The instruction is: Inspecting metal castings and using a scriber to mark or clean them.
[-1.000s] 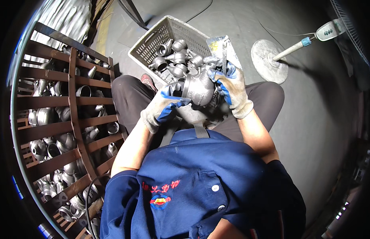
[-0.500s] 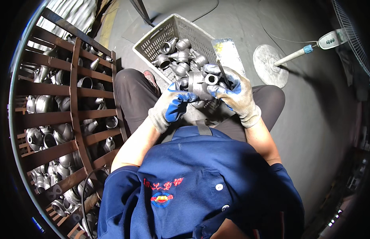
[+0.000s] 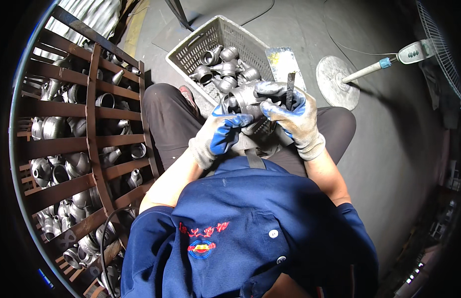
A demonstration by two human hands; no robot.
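Observation:
Between my knees I hold a grey metal pipe-like casting (image 3: pixel 248 101) with both gloved hands. My left hand (image 3: pixel 215 133) is closed round its left end, thumb and fingers on the rim. On its right side my right hand (image 3: pixel 296 116) is closed, gripping a dark flat narrow bar (image 3: pixel 290 90) that sticks up between thumb and fingers. The bar's lower end is hidden by the glove. Both gloves are pale with blue-coated palms. Just beyond, a grey plastic crate (image 3: pixel 195 47) holds several similar castings (image 3: pixel 227 84).
At my left stands a rusty brown metal cage (image 3: pixel 95 124) filled with metal castings. A pedestal fan with a round pale base (image 3: pixel 334 82) is on the right. A paint-stained flat board (image 3: pixel 285 64) leans by the crate's right side. A black cable (image 3: pixel 105 243) hangs at the cage.
The casting has turned in my hands, so its small round opening no longer faces up. The dark bar has swung from slanted to nearly upright in my right hand.

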